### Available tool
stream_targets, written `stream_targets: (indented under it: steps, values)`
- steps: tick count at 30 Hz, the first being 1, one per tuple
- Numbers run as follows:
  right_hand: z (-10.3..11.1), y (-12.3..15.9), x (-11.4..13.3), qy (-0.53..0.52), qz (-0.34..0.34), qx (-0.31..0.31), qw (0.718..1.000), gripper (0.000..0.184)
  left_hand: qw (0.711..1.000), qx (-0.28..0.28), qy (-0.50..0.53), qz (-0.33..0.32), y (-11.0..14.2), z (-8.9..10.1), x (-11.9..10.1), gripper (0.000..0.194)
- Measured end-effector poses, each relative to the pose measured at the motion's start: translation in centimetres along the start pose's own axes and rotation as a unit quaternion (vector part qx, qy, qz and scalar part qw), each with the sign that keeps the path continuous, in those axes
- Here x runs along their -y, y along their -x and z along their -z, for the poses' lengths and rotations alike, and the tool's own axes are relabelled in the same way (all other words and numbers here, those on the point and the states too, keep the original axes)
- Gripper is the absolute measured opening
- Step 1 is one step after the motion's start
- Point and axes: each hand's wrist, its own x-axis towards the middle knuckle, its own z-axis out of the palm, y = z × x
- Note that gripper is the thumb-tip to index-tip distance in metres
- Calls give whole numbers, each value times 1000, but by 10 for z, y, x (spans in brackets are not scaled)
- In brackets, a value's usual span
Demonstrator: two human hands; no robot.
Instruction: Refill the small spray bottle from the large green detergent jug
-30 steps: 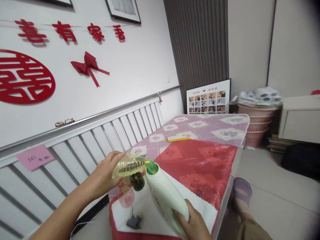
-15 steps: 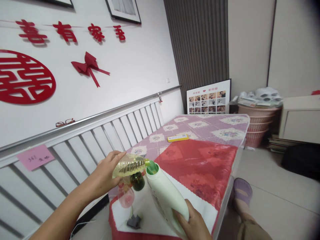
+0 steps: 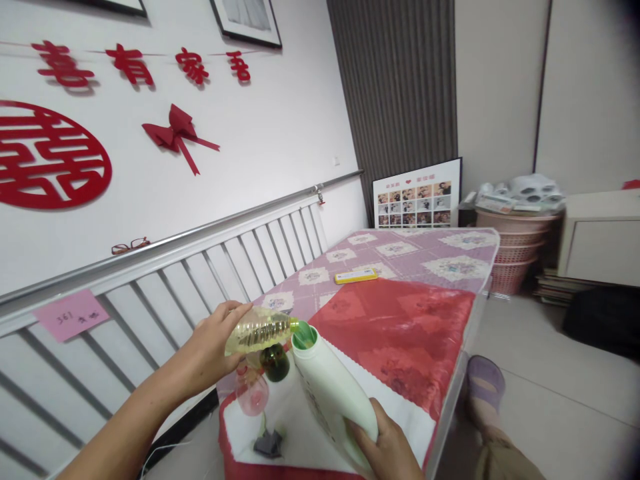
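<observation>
My left hand (image 3: 217,340) is closed round a clear yellowish bottle (image 3: 263,330) with a ribbed middle, tilted almost level. Its yellow-green neck meets the open green mouth of a pale green jug (image 3: 335,393), which leans toward it. Low on the jug, my right hand (image 3: 385,443) wraps the handle. Behind and below the clear bottle stand a dark green round object (image 3: 275,363) and a pink transparent bottle (image 3: 253,393). A small dark grey piece (image 3: 269,443) lies on the white sheet (image 3: 400,403). Liquid inside the jug cannot be made out.
A red plastic sheet (image 3: 395,327) covers part of the purple patterned table (image 3: 440,247). Farther back lies a yellow box (image 3: 356,275). White railing (image 3: 210,280) runs along the left. Stacked pink baskets (image 3: 515,257) stand right of the table, and a purple shoe (image 3: 485,383) shows on the floor.
</observation>
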Motion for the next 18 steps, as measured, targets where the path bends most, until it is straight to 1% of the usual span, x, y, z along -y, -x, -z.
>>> stream_targets:
  steps: [6,11,18]
  values:
    - [1,0,0,-8,3,-3,1000,18,1000,-10,1,-20,0,0,1,70]
    - [0,0,-1,-8,4,-10,1000,19,1000,0,-1,-8,0,1,-1,70]
    - [-1,1,-2,0,-1,-8,1000,21,1000,-6,5,-19,-1,1,1,70]
